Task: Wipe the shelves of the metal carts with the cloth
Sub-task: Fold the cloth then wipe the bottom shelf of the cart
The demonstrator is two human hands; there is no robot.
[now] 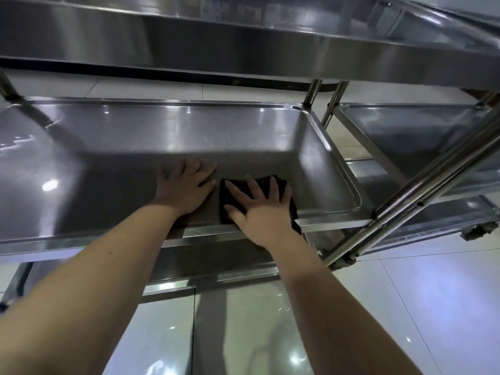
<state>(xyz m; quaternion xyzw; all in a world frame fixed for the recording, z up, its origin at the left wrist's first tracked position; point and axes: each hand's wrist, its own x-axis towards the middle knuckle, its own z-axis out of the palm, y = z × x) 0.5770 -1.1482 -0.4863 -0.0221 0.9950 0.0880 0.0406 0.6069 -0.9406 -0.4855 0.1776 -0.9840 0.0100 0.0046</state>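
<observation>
Nearest to us: glossy tiled floor (pixel 405 307) w/ light glare, and both our bare forearms reaching fwd over it. Just past that, the front rim of a lower shelf (pixel 205 280), mostly hidden under the shelf above and our arms.

Middle shelf (pixel 108 163) of the near metal cart (pixel 243 47) is where we work. Our right hand (pixel 259 209) lies flat, fingers spread, palm down on the black cloth (pixel 230 196), pressing it onto the shelf near the front edge, toward the front-right corner; not gripping, just pinning it. Part of the cloth hangs over the front rim by our right wrist. Our left hand (pixel 186 188) sits just beside the cloth's left edge, also flat and spread, palm on bare steel, holding nothing. Whether thumb tip touches the cloth we can't tell.

Shelf has a raised lip all round; rest of its surface is bare, w/ reflections at left.

Overhead, the top shelf (pixel 270 39) overhangs and shades the back half of the work area, limiting room above our hands. At right, angled steel tubes (pixel 422 190) run from the front-right corner up and away, close to our right side. Beyond them a second cart (pixel 422 136) stands just beside the first, w/ a caster (pixel 479 230) visible low at far right.
</observation>
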